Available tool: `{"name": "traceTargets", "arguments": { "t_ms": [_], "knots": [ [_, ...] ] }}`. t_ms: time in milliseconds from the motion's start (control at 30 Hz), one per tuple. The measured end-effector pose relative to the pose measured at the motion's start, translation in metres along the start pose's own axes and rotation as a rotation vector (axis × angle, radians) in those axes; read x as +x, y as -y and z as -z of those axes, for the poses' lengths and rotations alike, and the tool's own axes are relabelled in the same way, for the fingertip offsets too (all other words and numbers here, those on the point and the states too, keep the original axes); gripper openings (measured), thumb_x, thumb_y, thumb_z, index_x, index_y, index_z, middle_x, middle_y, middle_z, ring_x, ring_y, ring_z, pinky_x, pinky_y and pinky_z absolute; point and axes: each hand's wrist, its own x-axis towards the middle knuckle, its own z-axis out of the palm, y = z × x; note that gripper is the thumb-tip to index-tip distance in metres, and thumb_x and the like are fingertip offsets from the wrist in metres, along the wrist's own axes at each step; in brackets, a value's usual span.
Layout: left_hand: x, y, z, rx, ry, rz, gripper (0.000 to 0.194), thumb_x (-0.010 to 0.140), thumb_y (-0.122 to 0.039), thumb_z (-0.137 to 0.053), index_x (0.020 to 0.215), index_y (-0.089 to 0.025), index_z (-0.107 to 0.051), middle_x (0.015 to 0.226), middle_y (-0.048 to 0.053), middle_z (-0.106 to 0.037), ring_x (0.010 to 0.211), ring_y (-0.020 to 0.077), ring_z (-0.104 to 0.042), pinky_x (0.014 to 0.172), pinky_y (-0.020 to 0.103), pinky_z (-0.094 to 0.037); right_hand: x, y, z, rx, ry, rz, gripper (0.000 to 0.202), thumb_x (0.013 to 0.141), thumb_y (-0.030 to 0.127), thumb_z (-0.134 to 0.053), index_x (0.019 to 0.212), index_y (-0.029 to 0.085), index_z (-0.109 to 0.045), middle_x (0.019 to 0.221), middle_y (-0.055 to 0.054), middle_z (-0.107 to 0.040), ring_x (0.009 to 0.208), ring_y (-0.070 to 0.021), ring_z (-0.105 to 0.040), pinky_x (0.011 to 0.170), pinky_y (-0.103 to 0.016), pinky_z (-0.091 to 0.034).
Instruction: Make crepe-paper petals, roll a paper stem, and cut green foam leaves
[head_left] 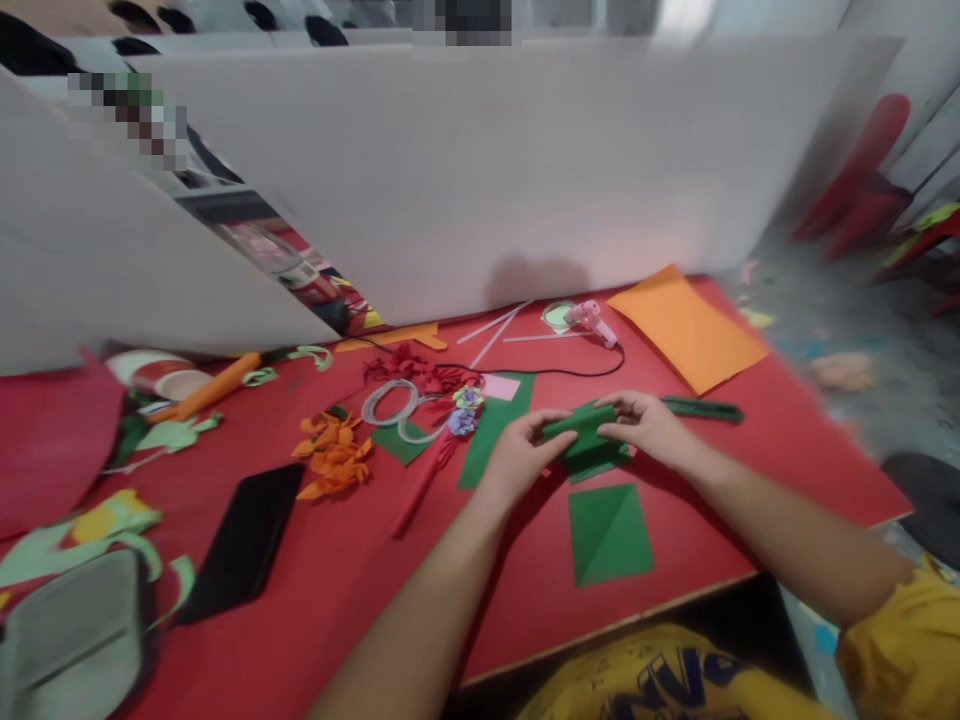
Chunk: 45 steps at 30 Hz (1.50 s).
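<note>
On the red worktop (315, 590), a grey case (79, 635) sits at the left, then a flat black slab (244, 535) and crumpled orange paper pieces (334, 460). Right of these, the left hand (525, 450) pinches one end of a curled piece of green paper (589, 450), held up above a creased green square (611, 535); the right hand (649, 430) pinches its other end. Farther right lie an orange sheet (686, 335) and a green cutter (705, 409).
</note>
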Motion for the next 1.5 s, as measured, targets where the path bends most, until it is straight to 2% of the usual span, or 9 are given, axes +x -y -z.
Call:
{"name": "traceTargets", "arguments": {
  "t_ms": [167, 333, 433, 667, 800, 933, 1133, 1500],
  "knots": [
    [0.0, -0.001, 0.001, 0.005, -0.007, 0.01, 0.054, 0.069, -0.049, -0.093, 0.112, -0.017, -0.082, 0.106, 0.012, -0.082, 0.09, 0.0261, -0.075, 0.075, 0.034, -0.06, 0.0, -0.002, 0.0, 0.019, -0.003, -0.003, 0.043, 0.072, 0.032, -0.092, 0.11, 0.02, -0.076, 0.094, -0.003, -0.075, 0.073, -0.0131, -0.066, 0.069, -0.027, -0.055],
    [-0.002, -0.009, -0.001, -0.031, -0.038, 0.04, 0.051, 0.069, -0.053, -0.093, 0.103, -0.016, -0.084, 0.1, 0.012, -0.082, 0.088, 0.0257, -0.075, 0.078, 0.034, -0.059, 0.001, 0.0, 0.0, 0.014, 0.0, -0.023, 0.045, 0.07, 0.038, -0.094, 0.107, 0.019, -0.074, 0.085, -0.001, -0.073, 0.062, -0.0123, -0.061, 0.048, -0.022, -0.048],
    [-0.003, -0.012, -0.001, -0.066, -0.055, 0.072, 0.049, 0.071, -0.055, -0.091, 0.099, -0.015, -0.084, 0.095, 0.011, -0.082, 0.082, 0.0236, -0.073, 0.073, 0.032, -0.057, 0.0, 0.002, 0.0, 0.009, -0.01, -0.032, 0.047, 0.07, 0.041, -0.094, 0.107, 0.019, -0.074, 0.083, -0.001, -0.072, 0.057, -0.0117, -0.059, 0.041, -0.021, -0.045],
    [-0.002, -0.01, 0.0, -0.081, -0.077, 0.076, 0.046, 0.07, -0.053, -0.093, 0.095, -0.016, -0.085, 0.092, 0.01, -0.083, 0.078, 0.0218, -0.072, 0.069, 0.029, -0.054, 0.0, 0.001, 0.001, -0.046, -0.045, 0.014, 0.043, 0.071, 0.036, -0.09, 0.109, 0.021, -0.075, 0.074, 0.003, -0.065, 0.056, -0.0115, -0.057, 0.044, -0.022, -0.048],
    [-0.001, -0.008, 0.001, -0.023, -0.093, 0.071, 0.046, 0.068, -0.053, -0.094, 0.095, -0.016, -0.086, 0.093, 0.012, -0.083, 0.079, 0.0233, -0.073, 0.067, 0.03, -0.054, -0.002, 0.004, -0.002, -0.06, -0.027, 0.037, 0.041, 0.071, 0.036, -0.089, 0.107, 0.02, -0.075, 0.084, -0.002, -0.072, 0.065, -0.0141, -0.063, 0.054, -0.025, -0.053],
    [-0.002, -0.006, -0.003, 0.007, -0.084, 0.029, 0.043, 0.068, -0.051, -0.094, 0.093, -0.016, -0.087, 0.092, 0.012, -0.084, 0.083, 0.0248, -0.074, 0.072, 0.032, -0.055, -0.008, 0.012, -0.007, -0.085, -0.001, 0.031, 0.037, 0.075, 0.039, -0.088, 0.104, 0.019, -0.076, 0.088, -0.004, -0.076, 0.069, -0.016, -0.067, 0.063, -0.028, -0.055],
    [-0.004, -0.004, -0.007, -0.016, -0.032, 0.049, 0.043, 0.069, -0.05, -0.093, 0.095, -0.016, -0.087, 0.09, 0.012, -0.084, 0.077, 0.023, -0.073, 0.069, 0.031, -0.054, -0.009, 0.017, -0.012, -0.169, -0.039, 0.032, 0.032, 0.079, 0.048, -0.083, 0.087, 0.017, -0.08, 0.079, -0.005, -0.076, 0.065, -0.0166, -0.064, 0.058, -0.028, -0.048],
    [-0.006, -0.01, -0.009, 0.002, 0.01, 0.039, 0.042, 0.073, -0.05, -0.09, 0.097, -0.016, -0.086, 0.093, 0.012, -0.084, 0.082, 0.025, -0.075, 0.074, 0.033, -0.057, -0.009, 0.018, -0.01, -0.177, -0.036, -0.01, 0.034, 0.078, 0.049, -0.083, 0.087, 0.016, -0.083, 0.073, -0.004, -0.076, 0.058, -0.0151, -0.06, 0.055, -0.028, -0.046]
  ]
}}
